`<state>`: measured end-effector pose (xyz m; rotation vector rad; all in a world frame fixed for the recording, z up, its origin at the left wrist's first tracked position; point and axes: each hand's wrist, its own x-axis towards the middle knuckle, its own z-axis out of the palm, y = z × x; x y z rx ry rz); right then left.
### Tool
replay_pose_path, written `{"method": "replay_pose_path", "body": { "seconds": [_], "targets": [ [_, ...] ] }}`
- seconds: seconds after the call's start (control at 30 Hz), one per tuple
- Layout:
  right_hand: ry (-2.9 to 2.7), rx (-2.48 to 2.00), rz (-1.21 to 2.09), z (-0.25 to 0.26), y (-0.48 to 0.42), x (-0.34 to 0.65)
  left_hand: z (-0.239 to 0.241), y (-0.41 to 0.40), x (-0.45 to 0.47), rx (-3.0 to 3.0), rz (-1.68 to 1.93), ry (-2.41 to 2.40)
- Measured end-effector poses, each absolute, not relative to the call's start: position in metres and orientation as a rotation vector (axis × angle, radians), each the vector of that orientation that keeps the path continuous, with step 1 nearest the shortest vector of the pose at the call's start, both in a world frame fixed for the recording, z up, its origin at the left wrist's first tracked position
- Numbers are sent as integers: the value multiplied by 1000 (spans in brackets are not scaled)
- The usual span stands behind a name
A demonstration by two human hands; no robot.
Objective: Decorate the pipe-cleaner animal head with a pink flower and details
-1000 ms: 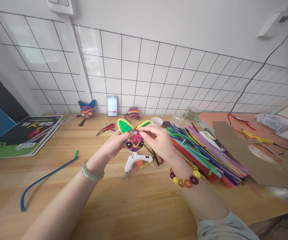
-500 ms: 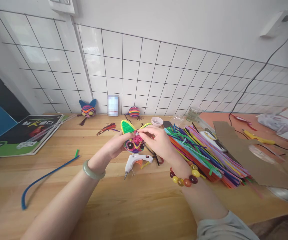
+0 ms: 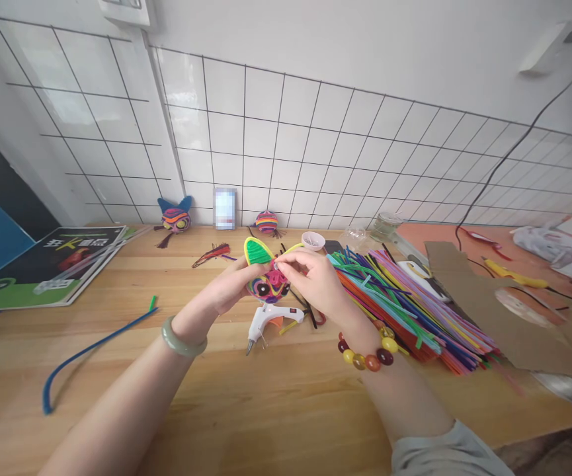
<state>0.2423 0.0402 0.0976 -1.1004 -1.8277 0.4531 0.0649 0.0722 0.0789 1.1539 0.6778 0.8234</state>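
My left hand (image 3: 233,284) grips a pipe-cleaner animal head (image 3: 270,291) from its left side, the thumb lying across its forehead. The head has a green ear edged in yellow, dark round eyes and pink loops on the brow. At the top of those loops my right hand (image 3: 311,276) pinches with thumb and forefinger; a tiny pale bit shows there, too small to name. A second yellow-edged ear is partly hidden behind the right fingers. Just below the head, a white hot glue gun (image 3: 270,316) lies on the wooden table (image 3: 246,410).
Bundled pipe cleaners (image 3: 405,304) lie right of my hands, beside a cardboard sheet (image 3: 464,304). A small pink bowl (image 3: 313,242) stands behind. One blue pipe cleaner (image 3: 97,345) and a book (image 3: 62,264) lie left. A blue-eared animal head (image 3: 175,217) and a striped ball (image 3: 266,222) sit by the wall.
The animal head has shifted slightly right and tilted a little in my left hand. My right fingers stay pinched at its brow.
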Motion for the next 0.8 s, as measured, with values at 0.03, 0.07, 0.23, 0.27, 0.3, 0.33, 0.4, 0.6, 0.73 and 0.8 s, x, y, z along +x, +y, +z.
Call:
{"method": "replay_pose_path", "body": {
  "seconds": [0.03,0.07,0.23,0.27,0.3,0.33,0.4,0.6,0.73,0.8],
  "targets": [
    [-1815,-1101,472,97,40,242,79,72,65,1144,833,680],
    [-1802,-1100,487,97,41,243,79,73,65,1136,840,683],
    [-1762,-1105,520,96,42,242,75,75,65,1124,851,692],
    [-1758,-1107,522,96,42,242,74,76,65,1127,851,690],
    [-1755,-1111,524,96,42,242,74,76,65,1131,849,684],
    [-1752,-1113,525,96,42,242,74,76,65,1136,846,678],
    [-1747,-1112,535,96,42,242,74,76,65,1154,836,668],
    [-1733,-1096,572,94,44,242,76,74,64,1197,844,669],
    [-1737,-1086,568,93,44,242,77,73,65,1186,850,710],
    [-1740,-1082,569,92,44,242,76,73,66,1201,853,721]
  ]
}}
